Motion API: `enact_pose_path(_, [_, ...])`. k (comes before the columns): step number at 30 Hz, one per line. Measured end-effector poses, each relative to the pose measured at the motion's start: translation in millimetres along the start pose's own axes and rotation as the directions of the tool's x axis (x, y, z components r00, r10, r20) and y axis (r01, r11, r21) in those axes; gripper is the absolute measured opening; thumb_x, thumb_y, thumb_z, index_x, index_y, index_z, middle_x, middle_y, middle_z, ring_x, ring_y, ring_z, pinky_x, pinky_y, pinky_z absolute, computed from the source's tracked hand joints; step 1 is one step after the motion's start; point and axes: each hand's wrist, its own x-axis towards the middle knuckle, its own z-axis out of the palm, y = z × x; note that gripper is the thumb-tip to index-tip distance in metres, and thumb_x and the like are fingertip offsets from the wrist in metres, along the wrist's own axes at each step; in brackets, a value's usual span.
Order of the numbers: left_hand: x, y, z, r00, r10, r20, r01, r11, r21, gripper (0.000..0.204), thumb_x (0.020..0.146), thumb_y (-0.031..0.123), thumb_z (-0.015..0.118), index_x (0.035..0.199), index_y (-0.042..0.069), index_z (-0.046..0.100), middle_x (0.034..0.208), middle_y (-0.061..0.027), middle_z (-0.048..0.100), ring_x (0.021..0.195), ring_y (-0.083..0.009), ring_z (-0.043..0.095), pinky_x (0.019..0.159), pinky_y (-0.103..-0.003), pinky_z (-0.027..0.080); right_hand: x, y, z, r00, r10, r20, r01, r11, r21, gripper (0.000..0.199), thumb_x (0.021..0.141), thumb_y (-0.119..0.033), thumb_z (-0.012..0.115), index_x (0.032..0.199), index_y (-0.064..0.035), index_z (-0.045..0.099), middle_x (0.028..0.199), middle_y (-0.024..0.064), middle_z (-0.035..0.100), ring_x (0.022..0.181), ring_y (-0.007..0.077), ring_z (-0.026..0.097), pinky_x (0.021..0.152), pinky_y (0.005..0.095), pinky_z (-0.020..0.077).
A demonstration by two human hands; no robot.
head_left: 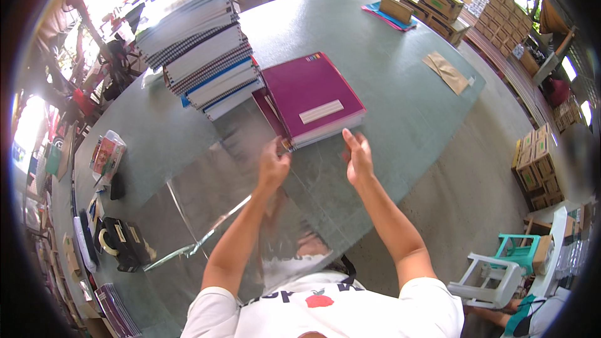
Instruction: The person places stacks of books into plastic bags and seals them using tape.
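Note:
A stack of purple-covered notebooks [313, 91] lies in front of me on the table, with a pale label strip on the top cover. My left hand [273, 166] is beside the stack's near left corner, fingers bent and a little apart, holding nothing that I can see. Off the near right corner, my right hand [359, 158] is open, its fingers stretched toward the pages' edge. Left of the purple stack rises a tall pile of spiral-bound notebooks [206, 56], slightly uneven. Clear plastic sheeting [213, 181] covers the table near my left forearm.
On the left of the green-grey table [400, 87] are a plastic tub of small items [107, 156] and a black tape dispenser [124, 243]. Brown paper [446, 72] lies at the right edge. Cartons [537, 166] and a stool [491, 278] stand on the floor to the right.

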Motion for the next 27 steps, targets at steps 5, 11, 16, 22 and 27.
enact_pose_path(5, [10.9, -8.6, 7.4, 0.99, 0.125, 0.066, -0.141, 0.87, 0.472, 0.057, 0.065, 0.005, 0.061, 0.121, 0.005, 0.051, 0.121, -0.0204, 0.046, 0.116, -0.0366, 0.037, 0.096, -0.044, 0.033, 35.1, 23.2, 35.3, 0.941, 0.284, 0.183, -0.315, 0.935, 0.166, 0.05, 0.07, -0.042, 0.076, 0.104, -0.014, 0.054, 0.093, 0.0008, 0.052, 0.089, 0.017, 0.049, 0.084, 0.0362, 0.0375])
enact_pose_path(11, [-1.9, -9.5, 0.4, 0.943, 0.325, -0.075, -0.27, 0.876, 0.401, 0.08, 0.063, 0.019, 0.072, 0.134, 0.01, 0.035, 0.127, -0.017, 0.043, 0.121, -0.0366, 0.034, 0.1, -0.046, 0.028, 25.0, -13.1, 36.5, 0.912, 0.345, 0.224, -0.385, 0.906, 0.174, 0.054, 0.074, -0.028, 0.073, 0.117, -0.0122, 0.044, 0.109, 0.0063, 0.045, 0.102, 0.0185, 0.044, 0.086, 0.0374, 0.0415])
enact_pose_path(16, [5.0, 46.8, -12.5, 0.757, 0.653, 0.002, -0.585, 0.677, 0.446, 0.08, 0.058, 0.018, 0.075, 0.127, 0.011, 0.037, 0.125, -0.0142, 0.046, 0.124, -0.032, 0.035, 0.102, -0.045, 0.027, -66.6, -62.7, 9.8, 0.868, 0.439, 0.233, -0.47, 0.878, 0.095, 0.055, 0.076, -0.03, 0.072, 0.118, -0.0129, 0.042, 0.111, 0.0066, 0.044, 0.101, 0.0192, 0.045, 0.082, 0.0395, 0.0454])
enact_pose_path(22, [-34.2, 124.1, -1.2, 0.576, 0.815, 0.063, -0.801, 0.547, 0.246, 0.053, 0.048, 0.013, 0.07, 0.098, 0.005, 0.052, 0.098, -0.0092, 0.058, 0.1, -0.0263, 0.055, 0.089, -0.037, 0.042, -112.5, -61.4, -120.6, 0.867, -0.181, 0.465, 0.119, 0.98, 0.16, 0.062, 0.083, -0.036, 0.065, 0.13, -0.0093, 0.036, 0.123, 0.0077, 0.043, 0.107, 0.0228, 0.047, 0.083, 0.0387, 0.0456])
enact_pose_path(27, [-120.3, 167.1, -100.7, 0.914, 0.372, 0.163, -0.342, 0.921, -0.187, 0.061, 0.05, 0.015, 0.08, 0.102, 0.002, 0.051, 0.096, -0.0103, 0.057, 0.094, -0.0245, 0.057, 0.087, -0.035, 0.043, -78.7, 17.3, -155.8, 0.924, -0.319, 0.209, 0.31, 0.948, 0.079, 0.071, 0.067, -0.033, 0.079, 0.121, -0.0019, 0.045, 0.101, 0.0054, 0.057, 0.097, 0.0192, 0.054, 0.074, 0.0298, 0.0474])
